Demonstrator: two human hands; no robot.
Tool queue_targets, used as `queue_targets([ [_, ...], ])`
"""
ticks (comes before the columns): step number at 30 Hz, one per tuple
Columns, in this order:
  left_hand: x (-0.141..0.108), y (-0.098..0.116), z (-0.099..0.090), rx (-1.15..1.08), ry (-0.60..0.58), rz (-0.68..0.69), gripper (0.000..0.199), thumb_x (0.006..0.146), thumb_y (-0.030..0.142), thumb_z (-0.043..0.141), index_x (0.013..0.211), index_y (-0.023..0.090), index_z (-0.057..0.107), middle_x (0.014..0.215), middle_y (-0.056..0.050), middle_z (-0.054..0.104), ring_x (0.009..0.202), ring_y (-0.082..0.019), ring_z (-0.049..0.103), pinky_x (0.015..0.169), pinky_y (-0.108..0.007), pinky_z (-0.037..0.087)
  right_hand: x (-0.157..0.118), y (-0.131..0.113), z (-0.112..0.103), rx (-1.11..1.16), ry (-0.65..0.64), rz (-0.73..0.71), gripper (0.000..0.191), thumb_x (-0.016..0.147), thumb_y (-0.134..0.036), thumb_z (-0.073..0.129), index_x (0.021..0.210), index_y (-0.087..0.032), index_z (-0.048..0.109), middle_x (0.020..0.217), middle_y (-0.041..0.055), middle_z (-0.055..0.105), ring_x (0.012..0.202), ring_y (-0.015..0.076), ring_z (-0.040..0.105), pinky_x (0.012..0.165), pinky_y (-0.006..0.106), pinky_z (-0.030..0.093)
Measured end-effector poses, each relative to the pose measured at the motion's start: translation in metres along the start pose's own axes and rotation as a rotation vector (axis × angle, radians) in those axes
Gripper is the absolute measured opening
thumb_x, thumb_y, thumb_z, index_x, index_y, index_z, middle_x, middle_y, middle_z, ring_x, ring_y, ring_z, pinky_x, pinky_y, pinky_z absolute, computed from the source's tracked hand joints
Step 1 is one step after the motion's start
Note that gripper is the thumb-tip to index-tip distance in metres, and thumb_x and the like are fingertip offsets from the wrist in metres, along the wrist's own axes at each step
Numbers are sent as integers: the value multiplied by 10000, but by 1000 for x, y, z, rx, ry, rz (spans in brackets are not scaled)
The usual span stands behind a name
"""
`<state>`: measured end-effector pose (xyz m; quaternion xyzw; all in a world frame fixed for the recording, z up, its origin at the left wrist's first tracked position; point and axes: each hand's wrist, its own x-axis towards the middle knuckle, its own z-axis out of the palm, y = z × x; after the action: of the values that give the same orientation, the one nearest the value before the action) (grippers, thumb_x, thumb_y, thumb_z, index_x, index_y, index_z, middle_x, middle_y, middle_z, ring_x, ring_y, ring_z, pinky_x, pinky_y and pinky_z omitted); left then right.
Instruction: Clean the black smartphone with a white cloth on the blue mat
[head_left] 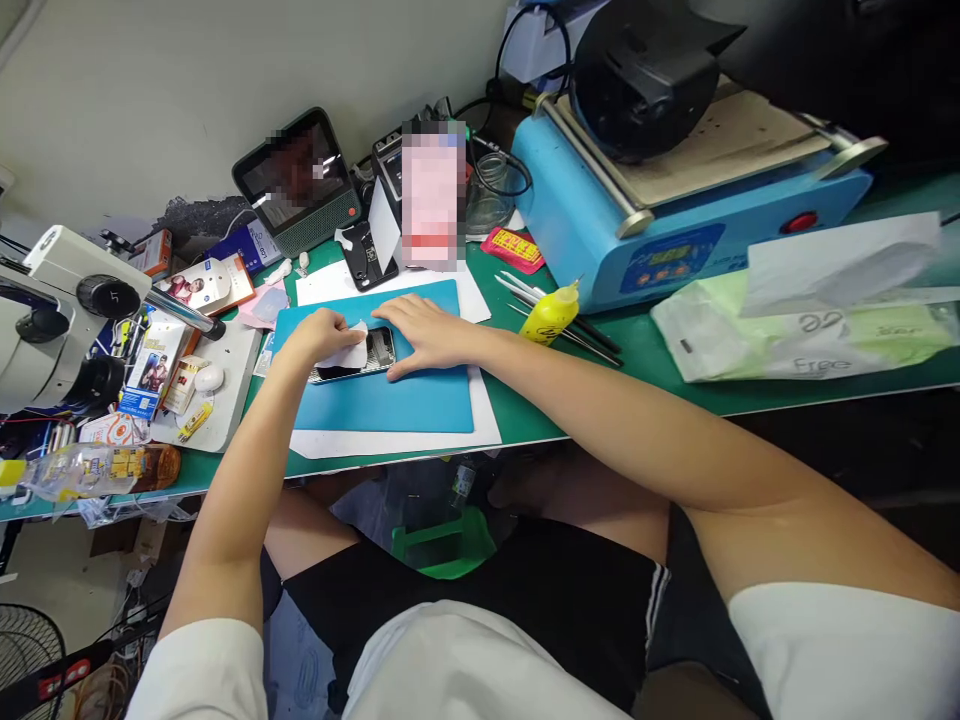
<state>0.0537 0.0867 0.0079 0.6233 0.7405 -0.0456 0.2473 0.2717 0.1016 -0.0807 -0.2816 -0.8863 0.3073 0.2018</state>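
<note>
A phone frame (382, 346) with its inside showing lies flat on a blue mat (390, 408). My left hand (321, 334) is closed on a white tissue (352, 352) and presses it onto the left part of the frame, covering much of it. Around the frame's right end, my right hand (424, 332) has its thumb at the near edge and its fingers at the far edge. White paper (489, 415) sticks out from under the mat. Just behind the mat is a dark phone part (365, 262) with a white card leaning by it.
To the right stand a blue heated-plate machine (570, 230) and a pack of wipes (720, 345). A yellow bottle (550, 315) lies beside tweezers and pens. On the left are a microscope (82, 290), small boxes and a drink bottle (112, 468). A smart display (300, 180) stands at the back.
</note>
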Motion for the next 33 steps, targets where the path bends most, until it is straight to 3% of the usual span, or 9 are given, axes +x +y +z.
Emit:
queue_targets([
  [7,1,17,5,32,20,24,395,840,369,795,635,234,486,584,31,463,575,-156,414,601,-335,259,1,3,3,-9,13,-13,1052,729,-820,754,1546,-212,491,1587,206,514,1440,492,423,1176,678,372],
  [14,3,-3,-3,-3,6,-12,421,779,376,830,588,239,481,573,20,484,577,-172,442,610,-337,265,0,2,2,-13,1,-7,1088,733,-855,722,1562,-196,474,1602,219,497,1447,500,412,1177,686,364],
  [21,3,18,5,50,21,34,377,836,392,768,621,234,502,582,7,488,591,-177,456,614,-340,266,1,4,3,-20,4,-4,1064,730,-830,747,1551,-205,487,1589,212,506,1439,492,419,1176,684,367],
  [28,-3,1,-1,29,4,19,459,845,427,790,612,235,444,577,29,451,567,-153,402,588,-333,269,1,4,2,-7,3,-17,1048,740,-836,730,1559,-228,488,1587,192,506,1454,476,411,1192,675,364],
  [33,-2,17,3,39,11,29,434,852,421,796,623,234,479,574,26,451,584,-160,431,593,-329,265,1,4,3,-5,5,-11,1079,734,-834,739,1584,-228,465,1595,186,502,1458,477,408,1203,666,359],
])
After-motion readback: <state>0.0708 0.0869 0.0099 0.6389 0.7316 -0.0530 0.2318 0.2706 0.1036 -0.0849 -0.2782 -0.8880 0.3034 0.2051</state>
